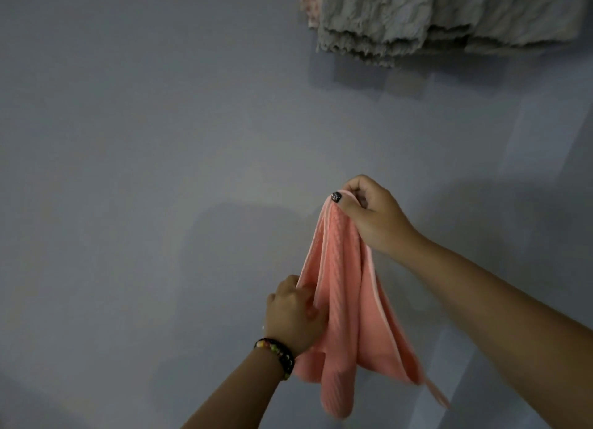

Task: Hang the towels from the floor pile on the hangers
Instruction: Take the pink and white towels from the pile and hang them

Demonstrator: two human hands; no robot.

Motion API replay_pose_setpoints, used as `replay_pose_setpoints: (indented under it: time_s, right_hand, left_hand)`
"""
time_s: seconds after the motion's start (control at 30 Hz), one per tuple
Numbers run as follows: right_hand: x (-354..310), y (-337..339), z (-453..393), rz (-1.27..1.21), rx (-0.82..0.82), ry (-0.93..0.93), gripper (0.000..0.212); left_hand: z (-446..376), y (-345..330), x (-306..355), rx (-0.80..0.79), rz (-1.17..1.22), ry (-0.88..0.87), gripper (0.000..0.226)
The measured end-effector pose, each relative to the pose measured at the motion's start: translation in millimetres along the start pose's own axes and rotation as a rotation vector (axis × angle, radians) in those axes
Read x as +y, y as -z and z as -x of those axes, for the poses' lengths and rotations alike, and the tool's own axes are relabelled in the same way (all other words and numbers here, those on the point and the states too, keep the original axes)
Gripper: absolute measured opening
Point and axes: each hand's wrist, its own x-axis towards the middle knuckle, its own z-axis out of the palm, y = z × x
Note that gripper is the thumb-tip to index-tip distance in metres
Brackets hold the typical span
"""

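Pink towel [346,300] — in both hands [369,213]

No legible text, labels, brands, nos. or signs anywhere in view.

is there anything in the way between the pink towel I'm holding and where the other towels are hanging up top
Nothing visible. The pink towel, held by the right hand and left hand, has only bare wall between it and the hung grey towels. The hangers themselves are out of view.
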Motion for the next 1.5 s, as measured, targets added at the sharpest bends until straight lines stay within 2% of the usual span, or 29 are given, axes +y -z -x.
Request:
replay_pose_setpoints:
  time_s: [0.1,0.2,0.37,0.43,0.53,0.63,0.7,0.83,0.93,1.0,1.07,1.13,1.23,1.37,1.5]
  right_hand:
    - [-7,13,-16,-0.015,0.058,-0.006,0.021]
    - [-7,30,-29,0.0,0.117,-0.013,0.022]
    - [15,55,-41,0.083,0.189,-0.044,0.011]
    - [32,62,-44,0.15,0.226,-0.06,0.011]
    - [55,70,-44,0.212,0.264,-0.1,0.011]
    - [71,76,-43,0.188,0.321,-0.124,0.012]
    - [74,76,-42,0.129,0.335,-0.123,0.014]
    - [78,74,-38,0.016,0.261,-0.146,0.007]
    - [84,77,-32,0.042,0.115,-0.198,0.015]
    - [87,79,-27,0.032,0.021,-0.268,0.017]
    - [88,80,-21,-0.01,-0.023,-0.327,0.017]
    - [85,78,-17,-0.033,-0.03,-0.351,0.014]
    - [80,77,-15,-0.122,-0.042,-0.384,0.01]
    - [83,75,-12,-0.168,0.006,-0.426,0.019]
    - [84,65,-10,-0.231,0.083,-0.411,0.022]
  left_hand:
    - [-5,-2,-7,-0.016,-0.053,0.096,0.066]
    - [-9,1,-26,0.05,0.009,0.079,0.062]
    - [-18,25,-47,-0.043,0.034,0.021,0.068]
    - [-21,40,-50,-0.059,0.087,-0.004,0.061]
    - [-28,64,-53,-0.051,0.215,0.023,0.03]
    - [-36,87,-57,0.051,0.379,0.113,0.036]
    - [-42,99,-59,0.103,0.48,0.18,0.029]
    - [-47,115,-59,0.146,0.548,0.205,0.014]
    - [-48,124,-61,0.224,0.647,0.261,0.007]
    - [-47,129,-64,0.252,0.731,0.306,0.012]
    - [-46,134,-67,0.249,0.826,0.351,0.028]
    - [-45,136,-71,0.24,0.894,0.385,0.039]
    - [-42,138,-73,0.246,0.905,0.389,0.04]
    - [-36,142,-75,0.292,0.809,0.336,0.02]
    - [-29,140,-82,0.293,0.712,0.358,0.018]
